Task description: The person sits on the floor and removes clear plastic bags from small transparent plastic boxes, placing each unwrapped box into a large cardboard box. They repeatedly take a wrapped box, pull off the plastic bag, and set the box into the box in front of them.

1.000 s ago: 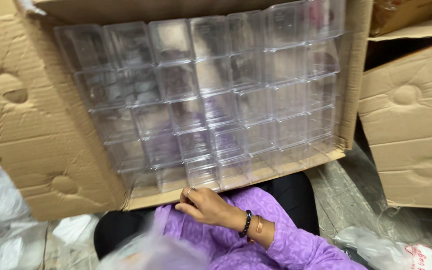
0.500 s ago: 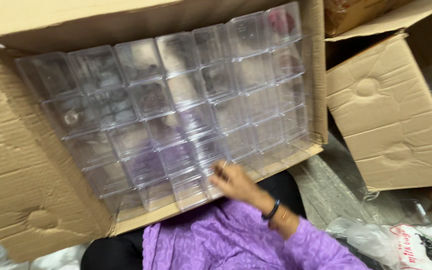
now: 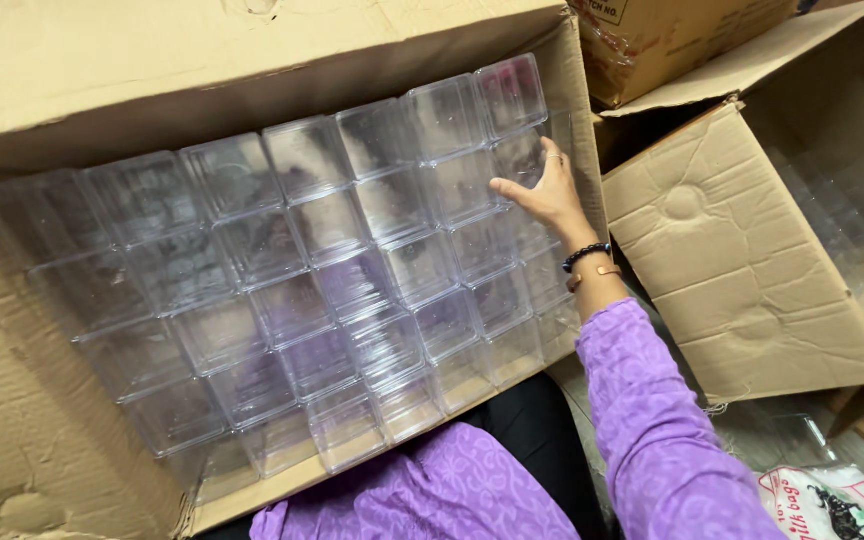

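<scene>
Clear plastic containers (image 3: 332, 270) packed in cardboard box (image 3: 72, 80), right hand (image 3: 550, 192) grip grasping far-right container (image 3: 524, 155)

around you stand more cardboard boxes: an open, dented carton (image 3: 752, 260) at your right, its flaps spread, and another box (image 3: 662, 40) behind it. low right, a printed plastic bag (image 3: 832, 505) lies on the dim floor (image 3: 752, 435). light is even, soft.
</scene>
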A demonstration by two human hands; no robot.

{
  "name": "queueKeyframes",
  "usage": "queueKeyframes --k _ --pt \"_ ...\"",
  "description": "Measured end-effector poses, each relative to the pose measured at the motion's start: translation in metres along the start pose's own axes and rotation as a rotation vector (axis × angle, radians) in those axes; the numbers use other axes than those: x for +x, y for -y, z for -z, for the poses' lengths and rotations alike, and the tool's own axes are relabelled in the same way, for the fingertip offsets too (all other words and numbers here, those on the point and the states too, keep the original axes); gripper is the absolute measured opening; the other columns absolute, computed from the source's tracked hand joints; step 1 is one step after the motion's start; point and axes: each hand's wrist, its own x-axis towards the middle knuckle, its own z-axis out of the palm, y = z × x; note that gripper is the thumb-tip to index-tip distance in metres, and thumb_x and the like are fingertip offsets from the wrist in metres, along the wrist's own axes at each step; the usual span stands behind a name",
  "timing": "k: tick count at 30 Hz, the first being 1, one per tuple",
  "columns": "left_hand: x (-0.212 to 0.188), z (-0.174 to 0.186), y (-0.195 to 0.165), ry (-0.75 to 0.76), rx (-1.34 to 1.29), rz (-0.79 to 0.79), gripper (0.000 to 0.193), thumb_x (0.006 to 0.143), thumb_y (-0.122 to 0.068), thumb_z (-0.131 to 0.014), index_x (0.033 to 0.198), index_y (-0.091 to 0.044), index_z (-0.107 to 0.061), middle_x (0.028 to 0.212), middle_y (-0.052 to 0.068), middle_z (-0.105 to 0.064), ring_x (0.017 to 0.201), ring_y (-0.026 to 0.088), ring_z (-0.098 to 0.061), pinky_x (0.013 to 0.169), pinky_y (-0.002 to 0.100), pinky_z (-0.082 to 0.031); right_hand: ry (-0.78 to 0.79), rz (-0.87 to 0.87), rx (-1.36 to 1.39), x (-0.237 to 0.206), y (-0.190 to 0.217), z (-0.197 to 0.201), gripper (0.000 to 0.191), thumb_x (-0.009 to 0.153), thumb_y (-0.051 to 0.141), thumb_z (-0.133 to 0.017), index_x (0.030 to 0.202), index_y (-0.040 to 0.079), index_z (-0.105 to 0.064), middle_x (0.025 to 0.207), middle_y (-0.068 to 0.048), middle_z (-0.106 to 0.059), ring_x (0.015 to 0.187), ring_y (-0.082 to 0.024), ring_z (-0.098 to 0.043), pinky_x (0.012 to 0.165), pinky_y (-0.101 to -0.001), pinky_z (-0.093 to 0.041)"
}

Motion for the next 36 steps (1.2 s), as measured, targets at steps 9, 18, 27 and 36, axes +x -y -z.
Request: queueKeyframes --k 9,18,27,36 --pt "-0.054 0.013 -0.085 0.085 -0.207 -0.517 0.030 0.087 -0.021 -0.074 0.108 0.000 -0.078 0.076 0.009 -0.081 0.074 0.013 -0.077 0.070 0.028 -0.059 -0.092 0.026 -0.011 -0.004 0.013 0.005 0.094 0.071 0.039 -0.088 0.142 0.002 -0.039 0.136 -0.032 -0.050 0.126 -0.044 -0.051 0.105 -0.0487 -0.045" --pt "-0.119 -0.013 -0.160 0.280 -0.250 -0.675 0.028 0.087 -0.023 -0.075 0.106 -0.002 -0.079 0.075 0.007 -0.077 0.069 0.011 -0.077 0.066 0.027 -0.059 0.049 -0.041 -0.198 0.003 0.041 0.052 0.091 0.065 0.043 -0.085 0.139 0.008 -0.046 0.135 -0.029 -0.055 0.122 -0.044 -0.056 0.103 -0.0474 -0.047" --pt "-0.120 -0.029 -0.134 0.388 -0.260 -0.565 0.031 0.086 -0.025 -0.075 0.106 -0.002 -0.079 0.077 0.006 -0.081 0.075 0.010 -0.075 0.070 0.027 -0.058 0.241 -0.098 -0.274 -0.008 0.047 0.089 0.093 0.061 0.046 -0.085 0.139 0.009 -0.052 0.128 -0.028 -0.058 0.119 -0.042 -0.058 0.103 -0.0458 -0.048" --pt "-0.137 -0.030 -0.143 0.423 -0.257 -0.614 0.029 0.088 -0.026 -0.074 0.104 -0.003 -0.080 0.076 0.005 -0.080 0.072 0.010 -0.070 0.067 0.026 -0.056 0.328 -0.079 -0.373 -0.033 0.060 0.113 0.095 0.059 0.049 -0.087 0.139 0.008 -0.053 0.127 -0.028 -0.059 0.117 -0.043 -0.060 0.099 -0.0500 -0.049"
